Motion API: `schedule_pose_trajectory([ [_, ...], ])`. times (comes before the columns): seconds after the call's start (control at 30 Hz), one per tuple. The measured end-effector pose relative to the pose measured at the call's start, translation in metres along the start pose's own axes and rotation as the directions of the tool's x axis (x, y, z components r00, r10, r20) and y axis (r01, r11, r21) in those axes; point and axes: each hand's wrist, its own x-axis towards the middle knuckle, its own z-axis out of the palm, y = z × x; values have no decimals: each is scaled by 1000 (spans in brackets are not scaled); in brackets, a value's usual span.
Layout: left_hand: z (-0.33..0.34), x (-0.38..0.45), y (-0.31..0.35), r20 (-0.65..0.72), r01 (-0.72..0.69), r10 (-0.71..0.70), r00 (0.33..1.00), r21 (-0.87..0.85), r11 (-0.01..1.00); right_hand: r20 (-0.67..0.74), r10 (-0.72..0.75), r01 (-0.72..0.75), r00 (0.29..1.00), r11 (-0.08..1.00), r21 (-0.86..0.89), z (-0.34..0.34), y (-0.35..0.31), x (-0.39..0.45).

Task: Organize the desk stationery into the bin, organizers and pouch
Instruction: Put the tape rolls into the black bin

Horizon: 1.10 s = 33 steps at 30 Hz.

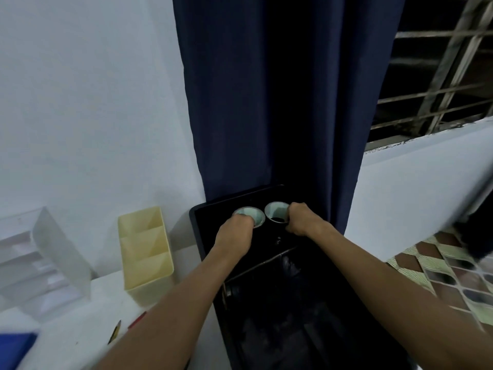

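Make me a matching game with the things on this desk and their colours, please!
Things:
1. three-part organizer
2. tiered organizer
3. bin
4. curtain

Colours:
A. navy blue
B. pale yellow
C. black
D. see-through

Pairs: 1-B, 2-D, 3-C, 4-A
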Motion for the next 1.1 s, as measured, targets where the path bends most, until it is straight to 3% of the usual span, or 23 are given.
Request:
schedule_pose_trajectory([
  [0.3,6,1,-3,30,-5,4,1000,26,1000,44,-47,51,998,994,-93,2,-6,-2],
  [0.43,2,-4,-4,4,-48,48,999,79,996,-11,-65,63,998,988,-141,3,-14,-7],
  [0.57,-3,-8,-6,-111,87,-71,991,144,986,-26,-45,42,999,991,-125,2,-23,-8],
  [0.7,0,-11,-7,-79,168,-163,984,64,984,-55,-66,55,996,984,-170,7,-29,-10],
  [0.97,4,-9,-11,-56,151,-153,987,-30,988,-21,-82,76,996,973,-218,6,-30,-20],
  [1.1,-16,-12,-17,-78,96,-99,992,-40,995,-84,-157,139,984,971,-194,-4,-48,-35],
])
